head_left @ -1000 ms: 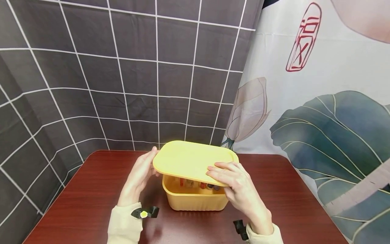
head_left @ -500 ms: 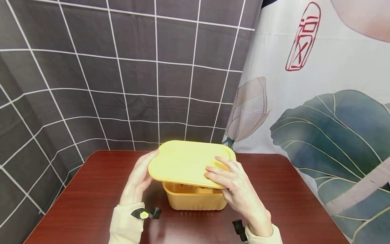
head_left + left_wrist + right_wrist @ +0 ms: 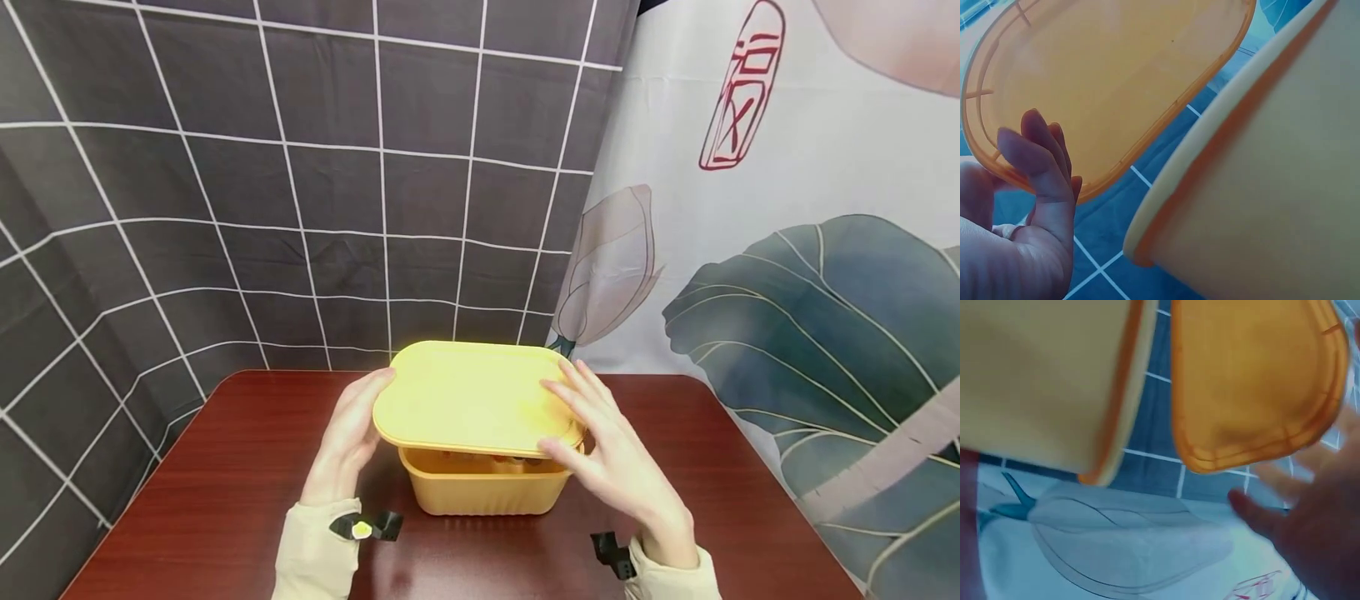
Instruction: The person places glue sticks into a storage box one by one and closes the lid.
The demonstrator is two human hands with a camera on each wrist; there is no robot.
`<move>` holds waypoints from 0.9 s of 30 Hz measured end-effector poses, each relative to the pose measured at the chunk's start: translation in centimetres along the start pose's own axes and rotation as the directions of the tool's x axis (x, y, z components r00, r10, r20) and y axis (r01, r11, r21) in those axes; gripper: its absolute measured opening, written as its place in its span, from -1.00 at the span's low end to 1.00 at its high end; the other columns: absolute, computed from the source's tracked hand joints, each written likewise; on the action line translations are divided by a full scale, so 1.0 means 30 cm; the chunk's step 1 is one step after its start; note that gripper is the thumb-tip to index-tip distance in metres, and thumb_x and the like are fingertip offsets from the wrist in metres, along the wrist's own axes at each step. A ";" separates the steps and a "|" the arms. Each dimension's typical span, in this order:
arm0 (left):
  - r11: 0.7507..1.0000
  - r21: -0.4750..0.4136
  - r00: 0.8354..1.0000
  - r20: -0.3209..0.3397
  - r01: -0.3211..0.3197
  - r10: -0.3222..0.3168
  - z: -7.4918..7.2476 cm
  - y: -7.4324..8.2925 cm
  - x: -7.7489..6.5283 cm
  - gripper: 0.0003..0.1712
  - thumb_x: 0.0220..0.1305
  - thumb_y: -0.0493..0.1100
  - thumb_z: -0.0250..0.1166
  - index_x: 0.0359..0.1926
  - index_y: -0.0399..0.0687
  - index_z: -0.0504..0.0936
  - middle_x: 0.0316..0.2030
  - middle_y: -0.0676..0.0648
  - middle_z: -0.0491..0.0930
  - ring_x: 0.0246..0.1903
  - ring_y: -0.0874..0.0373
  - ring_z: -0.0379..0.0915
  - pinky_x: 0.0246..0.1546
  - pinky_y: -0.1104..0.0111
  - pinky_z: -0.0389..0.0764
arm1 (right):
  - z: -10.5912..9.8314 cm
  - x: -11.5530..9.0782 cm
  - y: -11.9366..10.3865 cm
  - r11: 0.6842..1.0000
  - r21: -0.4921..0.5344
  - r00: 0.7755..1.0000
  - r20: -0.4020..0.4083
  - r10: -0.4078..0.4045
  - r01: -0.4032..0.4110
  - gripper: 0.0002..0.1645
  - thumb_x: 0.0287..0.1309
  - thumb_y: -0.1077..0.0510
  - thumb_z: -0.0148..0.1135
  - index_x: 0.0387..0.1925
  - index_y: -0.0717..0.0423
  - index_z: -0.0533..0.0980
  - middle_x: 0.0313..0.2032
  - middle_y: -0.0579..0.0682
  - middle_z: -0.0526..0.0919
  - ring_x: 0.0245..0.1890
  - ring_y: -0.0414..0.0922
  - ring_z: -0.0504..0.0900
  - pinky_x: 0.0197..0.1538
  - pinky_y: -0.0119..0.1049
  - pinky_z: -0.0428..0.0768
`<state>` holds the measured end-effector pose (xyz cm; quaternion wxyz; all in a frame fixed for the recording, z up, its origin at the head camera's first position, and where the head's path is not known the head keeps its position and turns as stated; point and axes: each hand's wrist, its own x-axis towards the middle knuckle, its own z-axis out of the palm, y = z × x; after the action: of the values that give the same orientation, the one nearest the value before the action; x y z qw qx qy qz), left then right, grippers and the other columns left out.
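A yellow lid (image 3: 472, 396) is held above a yellow plastic box (image 3: 487, 496), slightly tilted over its opening. My left hand (image 3: 347, 433) pinches the lid's left end; in the left wrist view its fingers (image 3: 1044, 156) lie against the lid's ribbed underside. At the lid's right end my right hand (image 3: 611, 446) has its fingers spread and holds nothing. The right wrist view shows that hand (image 3: 1310, 506) just beside the lid's rounded edge. Small items with red and dark parts show in the gap under the lid, mostly hidden.
The box stands on a dark red wooden table (image 3: 247, 483). Behind it hangs a grey cloth with white grid lines (image 3: 322, 192). To the right is a white cloth printed with lotus leaves (image 3: 825, 292).
My right hand has let go of the lid's front right part and moved right, spreading its fingers. The lid's right end has come down a little, then shifted slightly right.
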<state>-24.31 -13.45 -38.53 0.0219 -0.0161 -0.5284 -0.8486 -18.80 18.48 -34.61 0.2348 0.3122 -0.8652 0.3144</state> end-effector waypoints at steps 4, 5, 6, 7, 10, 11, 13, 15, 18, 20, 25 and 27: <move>1.000 0.001 1.000 0.004 0.012 -0.012 0.004 -0.003 0.001 -0.66 0.44 -0.25 0.09 0.10 -0.42 0.47 -0.30 -0.09 0.68 -0.32 0.13 0.65 -0.21 0.32 0.65 | 0.009 0.005 0.037 0.976 0.073 0.965 -0.152 0.213 -0.204 -0.42 0.28 0.10 0.27 0.31 0.06 0.40 0.34 -0.01 0.36 0.31 -0.02 0.34 0.30 -0.27 0.29; 1.000 -0.003 1.000 0.005 0.014 -0.014 0.005 -0.003 0.001 -0.65 0.44 -0.25 0.08 0.11 -0.43 0.45 -0.29 -0.09 0.68 -0.31 0.13 0.65 -0.20 0.32 0.65 | 0.012 0.007 0.044 0.963 0.090 0.945 -0.192 0.266 -0.253 -0.44 0.31 0.09 0.24 0.30 0.07 0.41 0.30 0.00 0.41 0.27 -0.04 0.39 0.26 -0.29 0.33; 1.000 -0.005 1.000 0.005 0.014 -0.014 0.005 -0.003 0.001 -0.65 0.45 -0.25 0.08 0.12 -0.44 0.44 -0.29 -0.10 0.68 -0.30 0.13 0.65 -0.19 0.32 0.65 | 0.016 0.010 0.051 0.947 0.114 0.921 -0.221 0.320 -0.301 -0.46 0.33 0.07 0.21 0.29 0.07 0.42 0.25 0.01 0.47 0.21 -0.05 0.45 0.21 -0.30 0.39; 1.000 -0.008 1.000 0.004 0.013 -0.013 0.006 -0.002 0.001 -0.65 0.45 -0.26 0.08 0.13 -0.44 0.43 -0.28 -0.10 0.68 -0.30 0.13 0.65 -0.19 0.32 0.65 | 0.019 0.012 0.057 0.929 0.132 0.897 -0.243 0.370 -0.347 -0.48 0.34 0.05 0.20 0.28 0.08 0.43 0.20 0.02 0.51 0.15 -0.06 0.50 0.15 -0.31 0.45; 1.000 -0.014 1.000 0.006 0.005 -0.005 0.008 -0.001 0.001 -0.64 0.46 -0.26 0.06 0.15 -0.45 0.41 -0.27 -0.10 0.68 -0.28 0.14 0.65 -0.18 0.32 0.65 | 0.025 0.016 0.072 0.862 0.164 0.823 -0.256 0.507 -0.479 -0.49 0.36 -0.09 0.15 0.20 0.10 0.48 0.03 0.04 0.62 -0.05 -0.09 0.59 -0.05 -0.34 0.53; 1.000 -0.013 1.000 0.005 0.000 0.000 0.010 0.000 0.001 -0.64 0.46 -0.26 0.06 0.15 -0.45 0.41 -0.27 -0.09 0.68 -0.28 0.14 0.65 -0.17 0.32 0.65 | 0.026 0.018 0.075 0.841 0.177 0.806 -0.241 0.541 -0.511 -0.48 0.36 -0.12 0.13 0.18 0.11 0.50 0.00 0.05 0.64 -0.06 -0.08 0.59 -0.06 -0.34 0.53; 1.000 -0.007 1.000 0.008 -0.012 0.012 0.013 0.000 0.002 -0.64 0.47 -0.26 0.06 0.14 -0.45 0.41 -0.28 -0.09 0.68 -0.28 0.15 0.65 -0.18 0.32 0.65 | 0.026 0.021 0.078 0.806 0.196 0.783 -0.193 0.591 -0.559 -0.46 0.36 -0.17 0.10 0.12 0.13 0.54 -0.07 0.07 0.67 -0.14 -0.07 0.61 -0.14 -0.38 0.54; 1.000 -0.006 1.000 0.011 -0.020 0.021 0.016 -0.001 0.003 -0.64 0.47 -0.25 0.06 0.14 -0.45 0.41 -0.28 -0.09 0.68 -0.28 0.14 0.65 -0.17 0.32 0.65 | 0.025 0.025 0.079 0.781 0.218 0.772 -0.145 0.619 -0.585 -0.45 0.36 -0.19 0.09 0.08 0.14 0.57 -0.09 0.09 0.68 -0.17 -0.06 0.62 -0.17 -0.42 0.54; 1.000 -0.001 0.999 0.009 -0.031 0.031 0.019 -0.004 0.006 -0.63 0.46 -0.25 0.07 0.14 -0.47 0.42 -0.27 -0.10 0.68 -0.28 0.14 0.65 -0.17 0.31 0.65 | 0.030 0.029 0.080 0.763 0.240 0.767 -0.099 0.634 -0.600 -0.46 0.36 -0.17 0.11 0.07 0.16 0.58 -0.08 0.11 0.68 -0.17 -0.05 0.64 -0.19 -0.44 0.56; 0.999 0.011 0.999 0.001 -0.033 0.033 0.022 -0.005 0.007 -0.61 0.46 -0.26 0.08 0.16 -0.48 0.42 -0.25 -0.12 0.68 -0.28 0.13 0.65 -0.17 0.31 0.65 | 0.034 0.029 0.081 0.764 0.241 0.771 -0.089 0.631 -0.598 -0.48 0.35 -0.15 0.13 0.07 0.17 0.58 -0.07 0.12 0.68 -0.17 -0.04 0.66 -0.20 -0.45 0.58; 0.984 0.172 0.997 -0.046 -0.045 0.054 0.028 -0.006 0.007 -0.56 0.43 -0.25 0.13 0.22 -0.47 0.42 -0.03 -0.28 0.61 -0.13 0.08 0.63 -0.10 0.30 0.62 | 0.048 0.025 0.094 0.774 0.205 0.773 -0.105 0.626 -0.599 -0.53 0.36 -0.11 0.13 0.05 0.16 0.59 -0.09 0.10 0.70 -0.18 -0.06 0.68 -0.20 -0.42 0.60; 0.959 0.281 0.996 -0.059 -0.049 0.069 0.029 -0.002 0.002 -0.51 0.42 -0.21 0.16 0.25 -0.43 0.41 0.06 -0.33 0.56 -0.02 0.03 0.60 -0.05 0.30 0.59 | 0.053 0.023 0.100 0.777 0.185 0.772 -0.114 0.625 -0.601 -0.54 0.36 -0.10 0.12 0.04 0.16 0.60 -0.10 0.10 0.70 -0.19 -0.06 0.68 -0.19 -0.38 0.61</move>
<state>-24.37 -12.65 -38.21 0.0673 0.0005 -0.6409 -0.7647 -21.69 18.93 -36.49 0.1696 0.0001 -0.8726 0.4581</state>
